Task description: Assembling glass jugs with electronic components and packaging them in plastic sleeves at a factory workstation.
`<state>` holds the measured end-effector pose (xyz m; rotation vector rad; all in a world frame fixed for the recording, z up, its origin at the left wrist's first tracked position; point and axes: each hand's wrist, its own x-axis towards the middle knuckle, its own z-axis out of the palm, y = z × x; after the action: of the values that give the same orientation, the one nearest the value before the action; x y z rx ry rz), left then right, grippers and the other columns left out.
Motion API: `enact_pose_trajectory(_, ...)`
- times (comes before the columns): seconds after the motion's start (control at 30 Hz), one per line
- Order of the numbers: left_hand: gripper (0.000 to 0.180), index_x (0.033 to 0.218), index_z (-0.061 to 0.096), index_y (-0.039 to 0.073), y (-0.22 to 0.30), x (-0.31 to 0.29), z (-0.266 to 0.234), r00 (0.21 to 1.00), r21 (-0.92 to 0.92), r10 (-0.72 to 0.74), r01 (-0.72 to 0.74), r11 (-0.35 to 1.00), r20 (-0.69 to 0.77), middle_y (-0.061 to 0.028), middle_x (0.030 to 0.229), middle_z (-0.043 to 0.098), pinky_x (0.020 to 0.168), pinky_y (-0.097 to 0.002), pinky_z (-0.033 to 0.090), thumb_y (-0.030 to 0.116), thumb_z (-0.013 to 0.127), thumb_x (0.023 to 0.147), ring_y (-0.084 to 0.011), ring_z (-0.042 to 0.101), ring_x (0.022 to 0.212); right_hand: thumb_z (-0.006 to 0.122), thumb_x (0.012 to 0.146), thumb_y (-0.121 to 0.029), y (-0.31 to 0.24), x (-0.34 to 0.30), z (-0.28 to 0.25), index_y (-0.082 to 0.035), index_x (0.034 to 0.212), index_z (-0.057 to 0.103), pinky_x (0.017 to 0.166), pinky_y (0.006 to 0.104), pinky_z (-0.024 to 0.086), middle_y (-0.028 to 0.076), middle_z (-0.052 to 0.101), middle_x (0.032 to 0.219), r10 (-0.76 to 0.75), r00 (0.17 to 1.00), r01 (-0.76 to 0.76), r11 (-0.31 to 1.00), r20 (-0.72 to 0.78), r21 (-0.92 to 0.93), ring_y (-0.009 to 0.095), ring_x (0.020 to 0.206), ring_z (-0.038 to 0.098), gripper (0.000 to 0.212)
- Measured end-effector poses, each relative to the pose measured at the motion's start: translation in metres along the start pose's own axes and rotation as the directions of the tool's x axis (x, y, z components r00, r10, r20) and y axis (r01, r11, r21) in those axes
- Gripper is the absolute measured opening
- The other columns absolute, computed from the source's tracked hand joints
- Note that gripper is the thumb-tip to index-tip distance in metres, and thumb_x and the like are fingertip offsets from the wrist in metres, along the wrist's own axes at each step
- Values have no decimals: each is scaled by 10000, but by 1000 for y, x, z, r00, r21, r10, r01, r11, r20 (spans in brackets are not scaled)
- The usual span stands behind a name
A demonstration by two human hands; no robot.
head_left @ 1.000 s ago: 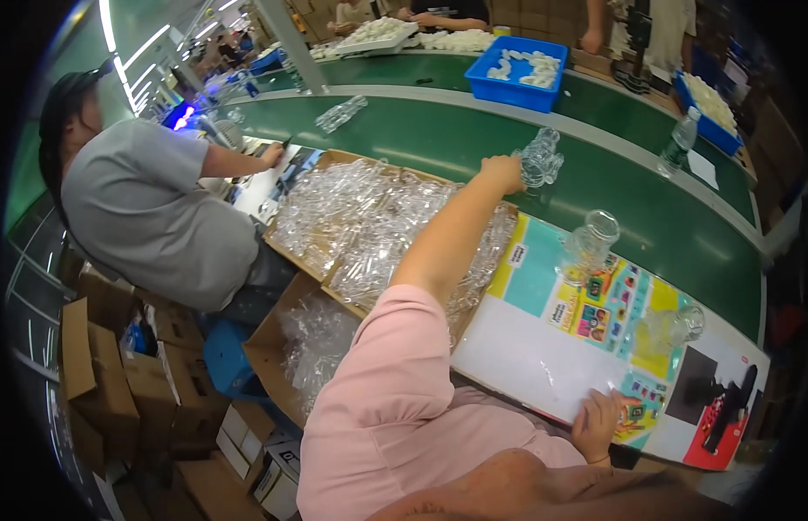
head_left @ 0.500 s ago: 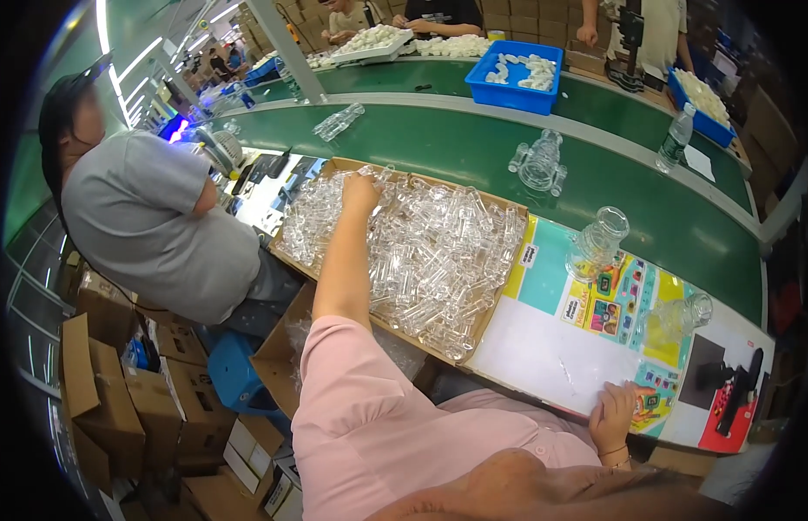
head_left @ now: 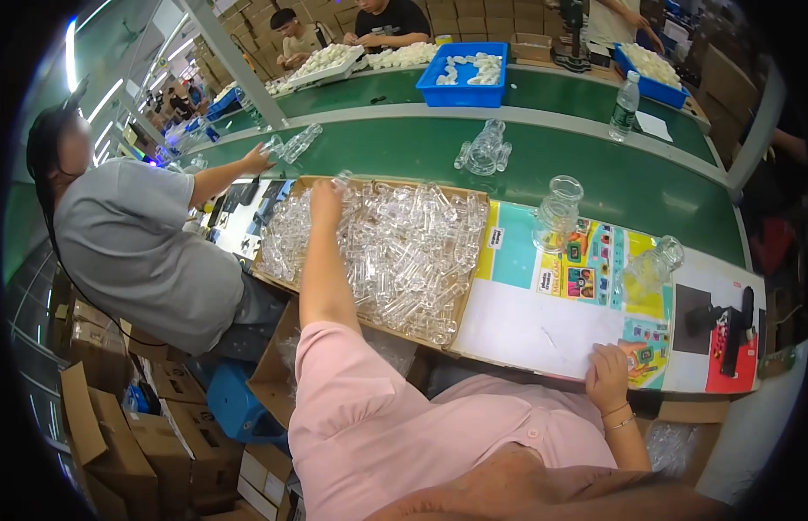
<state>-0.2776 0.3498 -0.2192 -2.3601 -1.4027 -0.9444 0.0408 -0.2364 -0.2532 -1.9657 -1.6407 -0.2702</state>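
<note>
Hands are being kept well apart: the left hand is being stretched far forward over the far left corner of the cardboard tray, while the right hand is being rested close to the body on the printed sheet. A small clear plastic piece is being touched at the fingertips of the left hand, whose fingers are curled down around it; whether it is fully gripped cannot be told. The piece is lying at the very tip of that hand, far from the right hand, so the left is much the nearer. The heap of clear plastic tubes is spreading from the left hand rightward and back toward the body, its long side running along the desk edge. The right hand is lying palm down, fingers loosely bent, holding nothing and only pressing the sheet's near edge. Beyond the right hand, two clear jars are standing on the sheet. Farther ahead of both hands, a clear assembled part is resting on the green belt. Left of the left hand, a co-worker's hand is reaching to the belt.
</note>
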Motion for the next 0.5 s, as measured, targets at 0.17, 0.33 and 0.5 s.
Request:
enact_pose_trajectory(0.17,218,957,472,58,79,25,-51,946,-784,-281,297,546,162,-48,732,534,484,-247,408,260,525,893,-108,499,582,575,620,-8,6,-10,4,-37,861,550,850,442,414,130,572,964,-4,999,3,1000,-53,-23,338,911,520,244)
enact_pose_trajectory(0.33,255,968,502,83,188,-41,-134,878,-856,-117,478,199,463,17,727,488,421,-161,278,329,456,922,-24,372,524,574,668,-13,6,-7,-10,-38,872,567,889,437,402,115,586,980,22,974,-8,998,-225,65,319,947,536,206)
enact_pose_trajectory(0.5,184,1007,523,38,257,-129,-156,756,-769,209,639,-26,621,-9,816,542,573,-184,367,159,544,869,-46,446,638,568,773,-21,35,-17,-42,26,1127,449,945,407,350,215,452,1172,254,685,-305,951,-683,47,342,1083,456,377)
